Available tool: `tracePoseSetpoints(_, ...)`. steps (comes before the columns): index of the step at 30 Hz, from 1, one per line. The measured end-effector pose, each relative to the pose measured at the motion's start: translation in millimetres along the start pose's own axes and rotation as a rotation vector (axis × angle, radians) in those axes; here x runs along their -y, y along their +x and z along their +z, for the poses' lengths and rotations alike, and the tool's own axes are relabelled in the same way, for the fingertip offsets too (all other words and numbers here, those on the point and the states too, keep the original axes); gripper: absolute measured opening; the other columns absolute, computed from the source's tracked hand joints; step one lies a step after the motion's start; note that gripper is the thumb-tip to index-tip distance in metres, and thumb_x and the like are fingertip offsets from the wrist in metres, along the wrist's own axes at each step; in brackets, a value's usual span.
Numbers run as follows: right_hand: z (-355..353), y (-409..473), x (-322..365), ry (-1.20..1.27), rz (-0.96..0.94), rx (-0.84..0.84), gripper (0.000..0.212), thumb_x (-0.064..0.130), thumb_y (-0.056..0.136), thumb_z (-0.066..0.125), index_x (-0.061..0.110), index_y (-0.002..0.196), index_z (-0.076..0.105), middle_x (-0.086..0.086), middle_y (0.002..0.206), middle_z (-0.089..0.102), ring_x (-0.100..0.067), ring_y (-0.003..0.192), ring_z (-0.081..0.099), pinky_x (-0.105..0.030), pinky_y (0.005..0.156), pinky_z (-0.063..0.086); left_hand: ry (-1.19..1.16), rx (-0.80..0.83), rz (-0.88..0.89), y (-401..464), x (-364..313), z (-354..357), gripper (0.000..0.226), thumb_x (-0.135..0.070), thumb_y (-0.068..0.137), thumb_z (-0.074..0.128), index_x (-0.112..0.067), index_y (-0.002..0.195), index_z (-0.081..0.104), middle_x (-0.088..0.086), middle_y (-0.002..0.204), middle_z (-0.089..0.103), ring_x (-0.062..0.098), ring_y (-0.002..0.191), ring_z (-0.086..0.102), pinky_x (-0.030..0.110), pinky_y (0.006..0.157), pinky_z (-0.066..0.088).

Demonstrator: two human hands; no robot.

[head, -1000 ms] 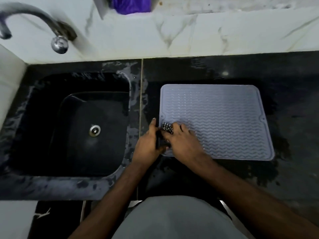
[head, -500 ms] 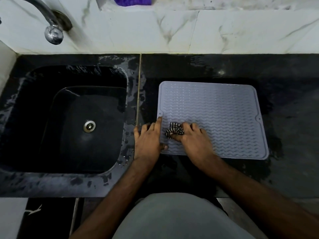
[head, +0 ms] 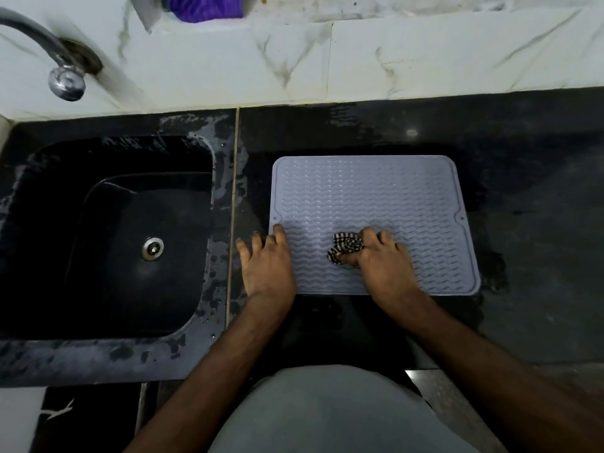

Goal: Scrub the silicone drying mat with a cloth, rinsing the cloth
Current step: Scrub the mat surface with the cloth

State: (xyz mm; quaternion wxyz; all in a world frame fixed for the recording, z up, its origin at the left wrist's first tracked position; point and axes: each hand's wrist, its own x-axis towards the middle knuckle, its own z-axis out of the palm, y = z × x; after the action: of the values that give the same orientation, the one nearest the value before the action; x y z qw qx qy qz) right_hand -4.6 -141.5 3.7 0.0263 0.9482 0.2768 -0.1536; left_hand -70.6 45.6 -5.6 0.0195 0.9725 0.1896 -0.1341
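On the dark wet table (head: 539, 256), just right of the black sink (head: 108, 237), the pale ridged silicone drying mat (head: 376, 197) lies flat. My right hand (head: 382, 266) rests on the mat's near half, its grip clamped on a bunched black-and-white checked cloth (head: 344, 248), which is pressed against the wavy ridges; the cloth pokes out past my fingertips toward the left. My left hand (head: 266, 263) lies flat with its fingers spread and its grip apart, holding nothing; it straddles the mat's left edge near the front corner, thumb side on the mat, outer fingers on the table. The two hands are near each other but apart. Water glints on the sink rim and around the mat. A metal tap (head: 62, 73) curves out from the marbled white wall (head: 359, 60) above the sink, and something purple (head: 206, 6) sits on the ledge at the top.
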Motion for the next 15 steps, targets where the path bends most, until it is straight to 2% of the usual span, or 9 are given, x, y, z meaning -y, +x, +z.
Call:
tracePoseSetpoints(2, -1, 1, -3, 0.038, -0.002, 0.028, 0.034, 0.043, 0.098, 0.048, 0.058, 0.127, 0.056, -0.001, 0.129, 0.037, -0.026, 0.120, 0.036, -0.043, 0.097, 0.040, -0.129, 0.017, 0.079, 7, -13, -1, 0.111, -0.036, 0.083, 0.078, -0.013, 0.161, 0.002, 0.007, 0.161, 0.033, 0.032, 0.151, 0.024, 0.057, 0.120, 0.018)
tracePoseSetpoints(4, -4, 3, -2, 0.045, -0.008, 0.042, 0.032, 0.047, 0.092, 0.056, 0.050, 0.123, 0.062, -0.002, 0.132, 0.036, -0.028, 0.124, 0.035, -0.045, 0.098, 0.041, -0.416, 0.094, 0.276, 13, -31, -1, 0.137, -0.048, 0.067, 0.090, -0.016, 0.162, -0.004, 0.004, 0.170, 0.009, 0.025, 0.155, 0.013, 0.050, 0.122, 0.020)
tracePoseSetpoints(5, -4, 3, -2, 0.036, -0.018, 0.034, 0.033, 0.047, 0.088, 0.061, 0.046, 0.121, 0.064, -0.002, 0.133, 0.036, -0.029, 0.125, 0.034, -0.046, 0.098, 0.041, -0.558, 0.133, 0.344, 13, -41, 0, 0.143, -0.047, 0.063, 0.093, -0.016, 0.162, -0.006, 0.004, 0.170, 0.004, 0.023, 0.156, 0.011, 0.045, 0.124, 0.021)
tracePoseSetpoints(7, -3, 2, -5, 0.026, -0.032, 0.008, 0.035, 0.045, 0.086, 0.064, 0.041, 0.121, 0.065, -0.003, 0.134, 0.037, -0.030, 0.127, 0.034, -0.046, 0.097, 0.040, -0.725, 0.165, 0.300, 14, -55, 4, 0.149, -0.039, 0.060, 0.097, -0.015, 0.159, -0.012, 0.008, 0.170, 0.008, 0.024, 0.154, 0.019, 0.037, 0.124, 0.023)
tracePoseSetpoints(10, -1, -3, -16, 0.019, -0.023, -0.018, 0.034, 0.048, 0.086, 0.063, 0.043, 0.119, 0.066, -0.002, 0.131, 0.038, -0.029, 0.125, 0.035, -0.046, 0.096, 0.040, -0.701, 0.166, 0.219, 15, -59, 10, 0.158, -0.043, 0.056, 0.098, -0.019, 0.152, -0.025, 0.010, 0.170, 0.008, 0.026, 0.154, 0.020, 0.039, 0.124, 0.024)
tracePoseSetpoints(13, 1, -7, -32, 0.020, 0.020, -0.047, 0.028, 0.040, 0.092, 0.053, 0.043, 0.116, 0.067, -0.002, 0.129, 0.039, -0.028, 0.122, 0.036, -0.045, 0.095, 0.039, -0.682, 0.172, 0.176, 18, -63, 9, 0.165, -0.039, 0.052, 0.100, -0.016, 0.156, -0.025, 0.009, 0.169, 0.013, 0.024, 0.154, 0.022, 0.043, 0.124, 0.025)
tracePoseSetpoints(15, 4, -10, -46, 0.027, 0.036, -0.047, 0.031, 0.032, 0.092, 0.054, 0.041, 0.119, 0.065, -0.004, 0.131, 0.037, -0.029, 0.121, 0.035, -0.046, 0.095, 0.038, -0.647, 0.175, 0.146, 21, -71, 7, 0.167, -0.036, 0.049, 0.101, -0.016, 0.157, -0.024, 0.010, 0.168, 0.019, 0.025, 0.153, 0.024, 0.049, 0.123, 0.024)
